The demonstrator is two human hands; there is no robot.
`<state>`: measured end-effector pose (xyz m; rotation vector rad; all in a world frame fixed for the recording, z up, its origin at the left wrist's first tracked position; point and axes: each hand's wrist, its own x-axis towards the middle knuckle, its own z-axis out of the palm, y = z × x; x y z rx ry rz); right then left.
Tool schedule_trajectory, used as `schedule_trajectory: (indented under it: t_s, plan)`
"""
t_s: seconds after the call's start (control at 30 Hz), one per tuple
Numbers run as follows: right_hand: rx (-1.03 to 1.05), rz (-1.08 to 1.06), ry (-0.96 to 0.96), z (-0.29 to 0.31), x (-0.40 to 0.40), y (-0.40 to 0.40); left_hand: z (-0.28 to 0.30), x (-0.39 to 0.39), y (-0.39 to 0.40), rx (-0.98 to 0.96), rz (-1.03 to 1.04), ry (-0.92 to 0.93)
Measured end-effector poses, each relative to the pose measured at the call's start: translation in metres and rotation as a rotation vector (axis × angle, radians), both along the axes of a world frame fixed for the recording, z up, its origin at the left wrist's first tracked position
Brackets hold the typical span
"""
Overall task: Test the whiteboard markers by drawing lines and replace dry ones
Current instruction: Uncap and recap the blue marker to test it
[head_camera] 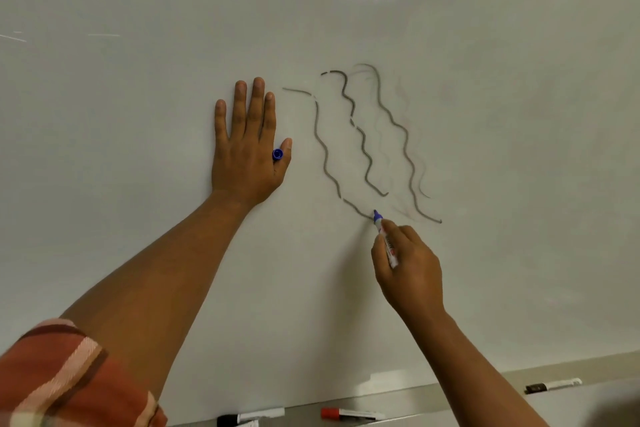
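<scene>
While gripped by right hand (410, 267), marker (385, 238) tip touches whiteboard (138, 114).

Right hand (410, 270) grips a blue-tipped marker (385, 239), tip touching the whiteboard (138, 97) at the bottom end of the leftmost wavy line (325, 152). There are three greyish squiggles, kinda patchy. Left hand (247, 146) lies flat on the board with the blue cap (277, 154) pinched between thumb and forefinger. On the ledge (467, 402): black-capped marker (251, 417), red-capped marker (351, 413), another black one (552, 385) further right.
</scene>
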<state>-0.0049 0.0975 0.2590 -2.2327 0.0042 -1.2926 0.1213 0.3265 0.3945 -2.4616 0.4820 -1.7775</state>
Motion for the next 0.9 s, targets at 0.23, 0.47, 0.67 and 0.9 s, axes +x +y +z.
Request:
schedule_trajectory:
  t_s: [0.23, 0.47, 0.67, 0.9]
  plan:
    - [0.38, 0.036, 0.169, -0.02, -0.019, -0.027, 0.0, -0.004, 0.001, -0.003, -0.025, 0.035]
    - [0.535, 0.21, 0.173, -0.017, -0.04, -0.023, -0.011, -0.013, -0.001, 0.022, -0.085, 0.078]
    - [0.593, 0.424, 0.199, 0.008, -0.058, -0.007, -0.042, -0.03, -0.024, 0.071, -0.153, 0.116]
    - [0.562, 0.59, 0.175, 0.028, -0.078, -0.003, -0.073, -0.048, -0.045, 0.112, -0.152, 0.165]
